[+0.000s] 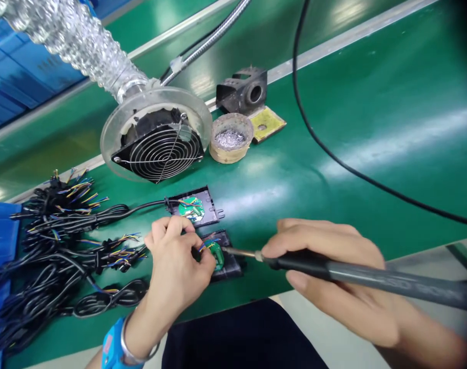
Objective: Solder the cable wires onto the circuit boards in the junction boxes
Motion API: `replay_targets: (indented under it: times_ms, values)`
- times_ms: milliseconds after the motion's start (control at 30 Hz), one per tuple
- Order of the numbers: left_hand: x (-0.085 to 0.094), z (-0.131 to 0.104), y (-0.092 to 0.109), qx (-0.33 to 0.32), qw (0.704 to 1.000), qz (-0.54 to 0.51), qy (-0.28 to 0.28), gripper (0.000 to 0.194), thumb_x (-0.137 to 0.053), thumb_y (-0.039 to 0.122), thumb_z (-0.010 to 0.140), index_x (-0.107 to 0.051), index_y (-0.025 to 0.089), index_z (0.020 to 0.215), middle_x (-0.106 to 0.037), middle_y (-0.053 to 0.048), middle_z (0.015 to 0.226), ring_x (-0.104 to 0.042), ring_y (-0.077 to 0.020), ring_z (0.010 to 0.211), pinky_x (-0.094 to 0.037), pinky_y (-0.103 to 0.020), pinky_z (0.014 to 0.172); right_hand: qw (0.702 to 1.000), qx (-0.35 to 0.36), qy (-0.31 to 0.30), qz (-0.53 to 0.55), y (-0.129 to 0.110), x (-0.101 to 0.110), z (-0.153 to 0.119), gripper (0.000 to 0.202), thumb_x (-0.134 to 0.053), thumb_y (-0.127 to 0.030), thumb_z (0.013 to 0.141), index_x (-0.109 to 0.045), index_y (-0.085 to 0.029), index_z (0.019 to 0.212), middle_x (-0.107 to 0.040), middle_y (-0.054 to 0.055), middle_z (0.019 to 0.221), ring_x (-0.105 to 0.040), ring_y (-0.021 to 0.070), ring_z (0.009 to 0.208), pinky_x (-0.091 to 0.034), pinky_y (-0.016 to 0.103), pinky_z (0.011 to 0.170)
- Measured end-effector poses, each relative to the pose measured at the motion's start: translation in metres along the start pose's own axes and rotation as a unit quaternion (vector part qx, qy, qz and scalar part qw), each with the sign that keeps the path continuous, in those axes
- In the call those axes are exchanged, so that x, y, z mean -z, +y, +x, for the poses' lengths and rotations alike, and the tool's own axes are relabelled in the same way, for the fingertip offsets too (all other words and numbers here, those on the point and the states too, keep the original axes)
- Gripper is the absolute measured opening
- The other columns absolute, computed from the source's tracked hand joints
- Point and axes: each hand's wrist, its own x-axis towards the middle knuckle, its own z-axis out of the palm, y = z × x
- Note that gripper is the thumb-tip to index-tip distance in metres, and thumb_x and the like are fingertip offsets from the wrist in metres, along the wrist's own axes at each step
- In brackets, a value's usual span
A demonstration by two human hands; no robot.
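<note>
My right hand (333, 277) is closed around a soldering iron (356, 274), whose metal tip points left and reaches the edge of a green circuit board (217, 255). That board sits in a black plastic case (231, 264) near the table's front edge. With thumb and fingers pinched, my left hand (182, 256) holds thin coloured wires (203, 247) at the board's left side. Just behind lies a second black case (209, 200) with another green board (193, 209) in it, joined to a black cable (147, 205).
Bundles of black cables (45, 277) lie at the left beside a blue bin (3, 230). Behind the cases stand a round fume fan (168, 154) on a foil duct (83, 46), a tub of solder bits (231, 154) and an iron holder (241, 92). A black cord (333, 161) arcs across the right.
</note>
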Motion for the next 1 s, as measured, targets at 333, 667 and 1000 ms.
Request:
replay_targets:
  times_ms: [333, 667, 1000]
  values:
    - [0.001, -0.002, -0.002, 0.016, 0.999, -0.038, -0.002, 0.013, -0.063, 0.022, 0.072, -0.065, 0.022, 0.06, -0.061, -0.006, 0.1, -0.042, -0.0316, 0.103, -0.032, -0.048, 0.079, 1.0, 0.018, 0.002, 0.019, 0.006, -0.003, 0.01, 0.031, -0.048, -0.008, 0.076, -0.067, -0.025, 0.094, -0.056, -0.001, 0.062, -0.047, 0.0129, 0.049, -0.036, 0.028, 0.045]
    - [0.003, 0.001, -0.002, 0.0, 1.0, -0.006, -0.025, 0.015, -0.064, 0.022, 0.073, -0.068, 0.023, 0.058, -0.062, -0.006, 0.096, -0.042, -0.0319, 0.102, -0.029, -0.048, 0.078, 0.998, 0.051, -0.034, 0.021, 0.018, -0.013, 0.017, 0.034, -0.046, -0.004, 0.071, -0.067, -0.022, 0.091, -0.057, -0.002, 0.063, -0.048, 0.0108, 0.051, -0.038, 0.024, 0.046]
    - [0.006, 0.003, -0.002, 0.005, 0.999, -0.001, -0.039, 0.017, -0.065, 0.025, 0.074, -0.067, 0.023, 0.057, -0.061, -0.004, 0.093, -0.043, -0.0287, 0.103, -0.027, -0.046, 0.078, 0.996, 0.063, -0.04, 0.057, 0.02, -0.016, 0.019, 0.03, -0.046, -0.004, 0.071, -0.067, -0.016, 0.089, -0.058, 0.001, 0.066, -0.047, 0.0099, 0.055, -0.036, 0.024, 0.048]
